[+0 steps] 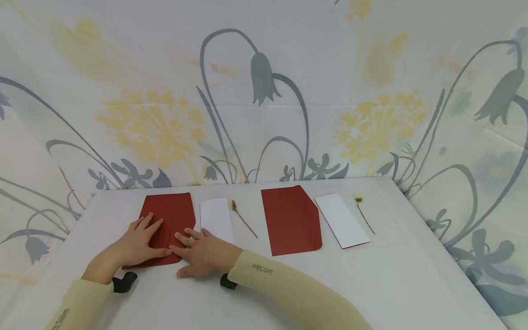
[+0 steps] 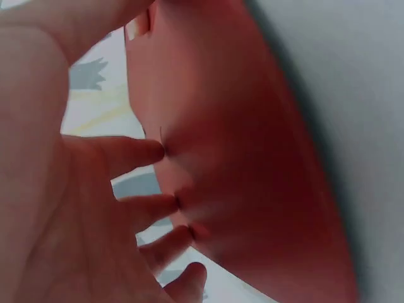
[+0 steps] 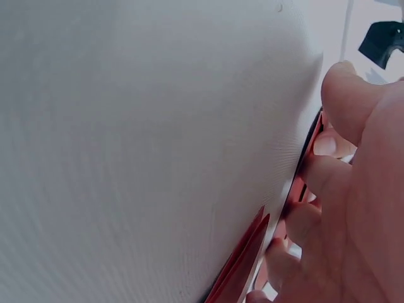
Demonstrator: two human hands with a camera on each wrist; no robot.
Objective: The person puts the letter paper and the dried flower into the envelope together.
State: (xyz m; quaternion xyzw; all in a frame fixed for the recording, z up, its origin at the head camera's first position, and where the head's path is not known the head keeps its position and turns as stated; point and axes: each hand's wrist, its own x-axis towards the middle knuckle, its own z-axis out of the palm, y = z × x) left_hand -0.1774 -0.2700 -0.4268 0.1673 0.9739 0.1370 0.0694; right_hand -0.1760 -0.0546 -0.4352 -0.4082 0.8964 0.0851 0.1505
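Backdrop (image 1: pixel 264 137): floral cloth, far side + L/R sides.
Bench (image 1: pixel 412 288): white top.
L red paper (image 1: pixel 177 213): bench left, under left hand.
R red paper (image 1: pixel 290 222): mid-bench, btwn L flower & R card.
Left hand (image 1: pixel 138 243): fingers straight, spread, pressing L red paper; grips nothing.
Right hand (image 1: pixel 208 252): fingers spread, tips at L red paper's near right edge; grips nothing.
R card (image 1: pixel 342 220): white, angled, red nr edge.
L card (image 1: pixel 216 215): white, nr end partly hidden by right hand.
L flower (image 1: pixel 234 206): just right of L card.
R flower (image 1: pixel 358 200): right of R card, stem slants nr-right.
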